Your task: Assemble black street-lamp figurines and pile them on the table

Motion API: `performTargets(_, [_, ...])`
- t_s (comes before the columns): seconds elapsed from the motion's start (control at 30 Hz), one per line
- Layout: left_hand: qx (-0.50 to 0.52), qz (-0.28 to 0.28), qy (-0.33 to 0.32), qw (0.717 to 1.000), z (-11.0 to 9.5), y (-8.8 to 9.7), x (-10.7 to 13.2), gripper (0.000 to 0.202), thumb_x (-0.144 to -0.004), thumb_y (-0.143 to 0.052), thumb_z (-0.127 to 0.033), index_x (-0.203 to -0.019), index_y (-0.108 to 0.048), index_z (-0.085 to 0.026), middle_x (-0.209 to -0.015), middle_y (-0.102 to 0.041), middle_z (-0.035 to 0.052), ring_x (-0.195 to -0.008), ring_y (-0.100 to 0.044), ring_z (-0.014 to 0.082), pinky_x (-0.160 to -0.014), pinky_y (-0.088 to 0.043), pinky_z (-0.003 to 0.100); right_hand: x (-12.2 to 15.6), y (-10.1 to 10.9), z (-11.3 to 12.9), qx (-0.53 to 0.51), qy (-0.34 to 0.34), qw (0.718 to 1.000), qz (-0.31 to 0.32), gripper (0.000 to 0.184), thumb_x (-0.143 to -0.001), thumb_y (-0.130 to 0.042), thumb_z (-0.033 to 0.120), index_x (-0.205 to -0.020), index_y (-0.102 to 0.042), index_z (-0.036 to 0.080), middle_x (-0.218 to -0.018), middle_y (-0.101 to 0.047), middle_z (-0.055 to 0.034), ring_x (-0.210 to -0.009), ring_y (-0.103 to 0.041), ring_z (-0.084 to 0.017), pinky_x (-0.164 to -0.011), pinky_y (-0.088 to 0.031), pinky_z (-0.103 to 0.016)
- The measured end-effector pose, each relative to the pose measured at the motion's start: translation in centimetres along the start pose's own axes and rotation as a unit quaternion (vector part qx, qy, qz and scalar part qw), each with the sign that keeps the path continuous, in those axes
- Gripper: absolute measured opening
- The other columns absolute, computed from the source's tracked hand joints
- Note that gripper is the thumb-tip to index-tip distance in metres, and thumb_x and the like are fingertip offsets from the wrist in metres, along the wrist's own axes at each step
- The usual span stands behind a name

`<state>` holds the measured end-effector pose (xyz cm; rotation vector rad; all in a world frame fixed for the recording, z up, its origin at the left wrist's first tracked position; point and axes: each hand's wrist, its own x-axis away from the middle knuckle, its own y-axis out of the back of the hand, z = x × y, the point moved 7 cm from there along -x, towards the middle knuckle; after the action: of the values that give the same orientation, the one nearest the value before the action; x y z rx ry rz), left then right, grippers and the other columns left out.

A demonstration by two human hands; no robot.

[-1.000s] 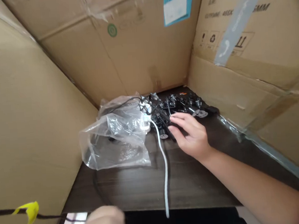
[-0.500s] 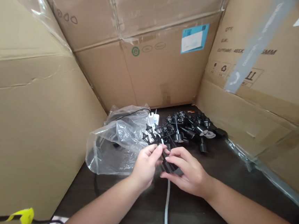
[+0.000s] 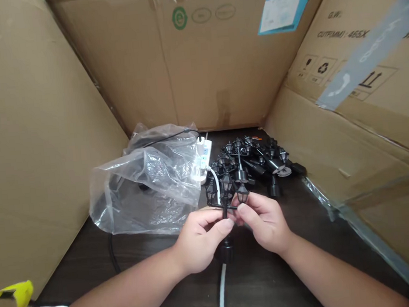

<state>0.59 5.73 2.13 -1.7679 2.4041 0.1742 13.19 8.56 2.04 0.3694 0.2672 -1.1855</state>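
Note:
Upright between my hands is a small black model street lamp (image 3: 225,212) with three lantern heads on a crossbar and a round base. My left hand (image 3: 202,237) is closed around its post, thumb in front. The thumb and fingers of my right hand (image 3: 265,220) pinch the right end of the crossbar, just under the right lantern. Just behind lies a pile of similar black lamps (image 3: 258,160), tangled together, some on their sides. Parts of the held lamp's post are covered by my left fingers.
A clear plastic bag (image 3: 146,187) lies to the left, beside a white power strip (image 3: 204,156) with plugs. Its pale cable (image 3: 221,290) runs toward the table's front edge. Cardboard walls (image 3: 198,77) rise behind and on both sides. A yellow tag (image 3: 20,303) hangs at lower left.
The street lamp has gone from tilted to upright. My right hand has moved from near its base up to the crossbar, and my left hand still grips the post. The view has tipped downward.

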Motion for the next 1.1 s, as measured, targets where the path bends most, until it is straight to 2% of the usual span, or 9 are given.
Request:
performTargets(0.1, [0.021,0.036,0.005,0.999,0.1,-0.7,0.0,0.024,-0.090,-0.056,-0.028,-0.085,-0.075,-0.015,-0.084,-0.072,0.0067,-0.081,-0.064,0.0193,-0.077,-0.049,0.029,0.2,-0.5,-0.9,-0.061,-0.067,0.996,0.012,0.033,-0.093,-0.054,0.035,-0.066,-0.056,0.015,-0.054,-0.051,0.0012,-0.047,-0.046,-0.010,-0.046,-0.040,-0.023])
performTargets(0.23, [0.031,0.010,0.034,0.999,0.8,-0.4,0.2,0.031,-0.091,-0.055,-0.035,-0.078,-0.074,-0.015,-0.073,-0.069,0.0054,-0.069,-0.061,0.0175,-0.070,-0.048,0.028,0.4,-0.9,-0.8,-0.102,-0.082,0.991,0.021,0.032,-0.092,-0.055,0.035,-0.066,-0.055,0.016,-0.050,-0.045,0.0037,-0.043,-0.042,-0.009,-0.043,-0.038,-0.023])
performTargets(0.33, [0.045,-0.013,0.066,0.997,1.6,-0.2,0.3,0.037,-0.089,-0.056,-0.040,-0.066,-0.067,-0.014,-0.066,-0.064,0.0044,-0.063,-0.058,0.0157,-0.063,-0.047,0.026,0.1,-0.5,0.6,-0.014,-0.017,1.000,-0.001,0.022,-0.091,-0.056,0.024,-0.071,-0.058,0.016,-0.054,-0.050,0.0023,-0.047,-0.047,-0.010,-0.046,-0.040,-0.024])
performTargets(0.43, [0.075,-0.010,0.099,0.992,2.4,-0.5,0.5,0.042,-0.089,-0.056,-0.043,-0.060,-0.059,-0.014,-0.059,-0.058,0.0030,-0.057,-0.057,0.0145,-0.057,-0.046,0.025,-0.1,-0.3,2.8,0.114,0.109,0.987,-0.011,0.015,-0.087,-0.057,0.011,-0.073,-0.060,0.016,-0.062,-0.056,-0.0014,-0.054,-0.052,-0.012,-0.050,-0.042,-0.025])
performTargets(0.53, [0.121,-0.024,0.100,0.987,2.6,-0.6,0.6,0.031,-0.088,-0.058,-0.040,-0.072,-0.059,-0.014,-0.060,-0.056,0.0004,-0.055,-0.058,0.0142,-0.057,-0.049,0.027,0.1,-0.5,3.9,0.178,0.190,0.966,-0.008,0.015,-0.083,-0.057,0.006,-0.073,-0.060,0.016,-0.062,-0.054,-0.0019,-0.053,-0.049,-0.012,-0.049,-0.039,-0.025])
performTargets(0.63, [0.171,-0.047,0.081,0.981,2.5,-0.6,0.6,0.022,-0.088,-0.061,-0.036,-0.095,-0.058,-0.016,-0.066,-0.057,-0.0009,-0.057,-0.057,0.0136,-0.057,-0.053,0.028,0.1,-0.5,3.9,0.179,0.196,0.964,-0.006,0.015,-0.082,-0.057,0.004,-0.073,-0.060,0.016,-0.062,-0.054,-0.0014,-0.053,-0.049,-0.012,-0.049,-0.040,-0.024])
performTargets(0.77, [0.204,-0.046,0.067,0.976,2.5,-0.7,0.8,0.022,-0.088,-0.061,-0.033,-0.100,-0.054,-0.017,-0.069,-0.058,-0.0009,-0.059,-0.058,0.0128,-0.057,-0.054,0.027,0.0,-0.4,3.3,0.122,0.141,0.983,-0.007,0.015,-0.085,-0.059,0.010,-0.071,-0.060,0.017,-0.061,-0.056,-0.0003,-0.052,-0.051,-0.011,-0.048,-0.042,-0.023])
performTargets(0.9, [0.202,-0.046,0.050,0.977,2.3,-0.7,0.9,0.020,-0.088,-0.062,-0.031,-0.100,-0.055,-0.017,-0.071,-0.058,-0.0008,-0.057,-0.057,0.0109,-0.055,-0.052,0.024,0.0,-0.6,1.1,-0.004,-0.003,1.000,0.013,0.023,-0.090,-0.059,0.024,-0.068,-0.059,0.016,-0.052,-0.053,0.0020,-0.044,-0.048,-0.010,-0.044,-0.041,-0.023])
performTargets(1.1, [0.186,-0.050,0.014,0.981,1.7,-0.7,0.9,0.020,-0.088,-0.063,-0.030,-0.101,-0.057,-0.016,-0.073,-0.062,0.0015,-0.062,-0.059,0.0120,-0.058,-0.052,0.023,0.6,-1.9,-1.5,-0.231,-0.156,0.958,0.058,0.031,-0.088,-0.062,0.036,-0.067,-0.055,0.014,-0.046,-0.045,0.0062,-0.034,-0.041,-0.007,-0.034,-0.037,-0.021])
